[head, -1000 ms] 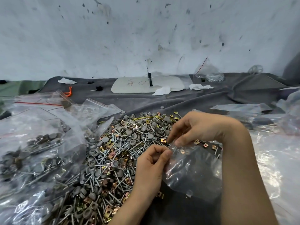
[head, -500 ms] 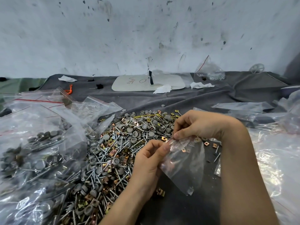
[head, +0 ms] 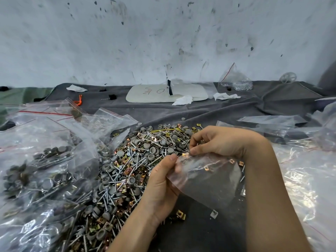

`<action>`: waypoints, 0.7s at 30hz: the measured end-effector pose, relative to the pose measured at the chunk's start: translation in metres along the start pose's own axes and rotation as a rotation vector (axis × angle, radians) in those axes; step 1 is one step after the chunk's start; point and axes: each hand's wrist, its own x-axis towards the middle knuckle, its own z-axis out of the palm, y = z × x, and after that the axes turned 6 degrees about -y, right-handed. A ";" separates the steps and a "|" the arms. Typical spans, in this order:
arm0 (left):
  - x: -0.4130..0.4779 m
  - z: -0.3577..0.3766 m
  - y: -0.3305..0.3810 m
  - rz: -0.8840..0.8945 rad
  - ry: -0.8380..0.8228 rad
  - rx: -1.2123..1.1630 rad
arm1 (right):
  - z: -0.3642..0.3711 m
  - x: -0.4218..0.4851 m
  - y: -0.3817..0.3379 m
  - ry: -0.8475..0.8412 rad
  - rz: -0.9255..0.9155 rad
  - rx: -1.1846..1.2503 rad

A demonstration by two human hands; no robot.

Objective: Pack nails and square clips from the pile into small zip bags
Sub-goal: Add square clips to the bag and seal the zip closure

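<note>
While L hand (head: 161, 180) pinches zip bag (head: 205, 179), R hand (head: 218, 140) prob. pinches it too.

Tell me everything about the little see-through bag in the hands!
The small zip bag is thin, clear, crinkly plastic. The left hand and right hand each pinch its top edge, so it hangs slanting above the dark cloth, right of the pile. It looks almost empty; one small pale piece shows at its bottom corner.

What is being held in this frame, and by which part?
A zip bag, pinched at its top edge: left hand at the left corner, right hand just beside it.
</note>
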 end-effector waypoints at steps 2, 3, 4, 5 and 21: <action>0.000 -0.003 -0.002 0.037 -0.028 0.080 | -0.001 0.001 -0.002 0.017 0.018 -0.155; 0.000 -0.004 -0.003 0.050 -0.043 0.115 | -0.001 0.000 -0.003 0.036 0.021 -0.191; 0.000 -0.004 -0.004 0.069 -0.056 0.162 | -0.004 -0.002 -0.005 0.070 0.013 -0.191; 0.001 -0.004 -0.005 0.091 -0.077 0.216 | -0.005 -0.003 -0.006 0.110 -0.001 -0.171; -0.004 0.002 -0.004 0.314 -0.043 0.585 | 0.005 -0.079 0.053 0.135 0.090 0.332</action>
